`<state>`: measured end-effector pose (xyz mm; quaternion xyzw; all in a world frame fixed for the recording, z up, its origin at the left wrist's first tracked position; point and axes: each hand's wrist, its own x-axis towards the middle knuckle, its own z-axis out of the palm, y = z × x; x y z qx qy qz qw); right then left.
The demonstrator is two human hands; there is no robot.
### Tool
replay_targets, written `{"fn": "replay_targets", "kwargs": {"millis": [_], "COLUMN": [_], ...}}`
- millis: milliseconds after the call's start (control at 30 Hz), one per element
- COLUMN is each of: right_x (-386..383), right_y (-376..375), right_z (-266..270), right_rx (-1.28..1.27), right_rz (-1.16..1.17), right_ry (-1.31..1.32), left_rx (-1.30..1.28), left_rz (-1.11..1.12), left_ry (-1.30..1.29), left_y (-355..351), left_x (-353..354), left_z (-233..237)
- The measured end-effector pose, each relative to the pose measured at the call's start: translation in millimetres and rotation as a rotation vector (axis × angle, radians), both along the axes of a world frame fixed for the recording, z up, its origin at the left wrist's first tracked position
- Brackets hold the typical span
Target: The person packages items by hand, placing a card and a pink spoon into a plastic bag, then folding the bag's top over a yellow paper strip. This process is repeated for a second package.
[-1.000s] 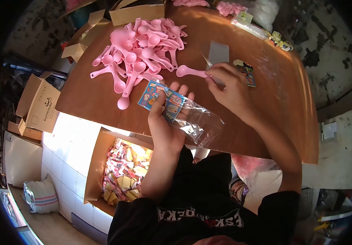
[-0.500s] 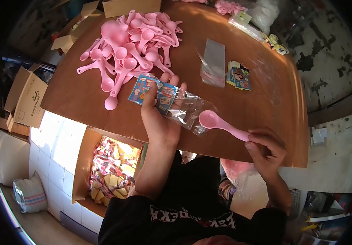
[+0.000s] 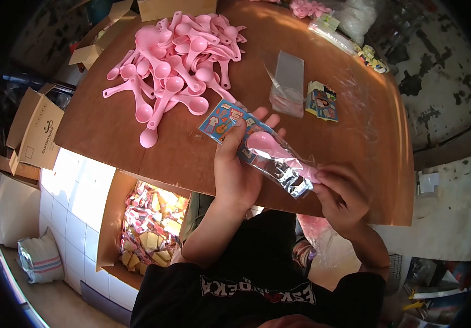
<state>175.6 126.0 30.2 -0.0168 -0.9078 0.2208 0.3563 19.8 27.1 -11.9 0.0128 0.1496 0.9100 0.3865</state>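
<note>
My left hand (image 3: 240, 169) grips a clear plastic bag (image 3: 284, 177) with its thumb on top and fingers beneath. Inside the bag lies a blue printed card (image 3: 219, 121), held under that thumb. A pink measuring spoon (image 3: 262, 143) sits bowl-first in the bag, over the lower part of the card. My right hand (image 3: 344, 194) pinches the end of the spoon's handle at the bag's mouth. Beyond my left hand a big heap of pink measuring spoons (image 3: 172, 85) covers the table's far left.
On the brown table (image 3: 350, 164), flat clear bags (image 3: 287, 82) lie beside a stack of printed cards (image 3: 322, 102). Below the table's front edge stands a carton (image 3: 109, 235) full of packed spoons. Another carton (image 3: 38, 128) is at the left.
The spoon has moved left, from outside the bag's mouth to inside it, with my right hand following. My left hand has shifted right with the bag and card.
</note>
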Motion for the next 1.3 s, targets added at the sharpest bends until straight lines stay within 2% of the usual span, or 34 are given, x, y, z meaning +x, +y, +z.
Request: {"fn": "replay_targets", "kwargs": {"millis": [67,167,200,267,333,400,467,533,600,633,667,700,733,767,800,833,900,933,1000,1033,1133,1167,1233,1267,1300], "right_x": [-1.5,-0.7,-0.8,-4.0,-1.0,2.7,9.1,14.6,14.0,3.7,-11.8,-19.5,-20.3,-22.3,-24.4,-25.9,-26.4,-26.2,-25.9,-25.0,-23.0,-23.2,-24.2,-25.4,-26.9], "right_y": [1.9,9.0,8.6,4.8,9.5,17.2,22.0,26.7,34.0,42.1,50.0,51.9,49.6,47.8,45.6,41.1,30.6,29.3,28.8,27.2,31.6,32.3,32.6,34.6,37.4], "right_z": [0.2,-5.0,-2.0,12.7,21.2,25.1,52.6,73.6,86.4,87.6,86.6,86.0,87.9,90.0,91.4,93.2,95.8,93.6,89.2,91.0,81.9,79.4,75.0,73.4,72.1], "right_rx": [0.077,0.368,0.369,0.520,0.464,0.093,0.127,0.130,0.031,0.034,0.081,0.125,0.133,0.059,-0.019,-0.018,-0.372,-0.374,-0.584,-0.683,-0.751,-0.751,-0.576,-0.576,-0.301], "right_rz": [-0.015,0.021,0.020,-0.141,-0.120,-0.058,-0.140,-0.186,-0.283,-0.288,-0.245,-0.208,-0.224,-0.174,-0.120,-0.123,-0.091,-0.091,0.027,0.028,0.071,0.070,0.098,0.093,0.099], "right_ry": [0.018,0.140,0.140,0.154,0.119,0.100,0.166,0.190,0.298,0.296,0.118,-0.053,-0.045,-0.029,-0.015,-0.014,-0.139,-0.131,-0.230,-0.289,-0.286,-0.281,-0.207,-0.201,-0.137], "left_rx": [0.036,0.063,0.064,0.052,0.070,0.124,0.102,-0.003,0.011,-0.065,-0.142,-0.137,-0.194,-0.252,-0.247,-0.279,-0.330,-0.331,-0.157,-0.107,-0.155,-0.218,-0.261,-0.304,-0.300], "left_rz": [-0.073,-0.176,-0.177,-0.280,-0.304,-0.348,-0.349,-0.196,-0.174,-0.046,0.075,0.055,0.120,0.196,0.196,0.214,0.252,0.252,0.083,0.060,-0.049,0.027,0.015,0.009,0.004], "left_ry": [0.004,-0.012,-0.012,-0.011,-0.004,0.043,0.064,0.039,0.046,0.174,0.303,0.312,0.462,0.604,0.602,0.787,1.082,1.090,1.065,0.946,0.921,0.905,0.945,0.982,0.987], "left_y": [2.4,3.7,4.0,4.7,6.8,8.5,7.3,4.0,3.6,5.7,6.8,7.0,7.5,7.7,7.5,6.8,8.0,8.1,9.7,11.0,5.5,8.6,7.1,7.1,7.4], "left_x": [5.9,13.5,15.1,17.5,18.5,18.3,16.7,17.1,16.6,18.8,22.0,23.6,23.2,22.7,20.9,17.9,13.7,13.1,13.4,16.9,16.3,20.4,20.3,19.8,18.9], "left_z": [-3.7,-1.2,-1.2,-1.3,-0.7,-2.9,-2.3,-2.3,-4.7,-4.1,-3.5,-1.7,1.3,3.0,3.8,4.6,9.1,12.0,17.7,19.9,23.4,26.4,32.3,34.2,33.2]}}
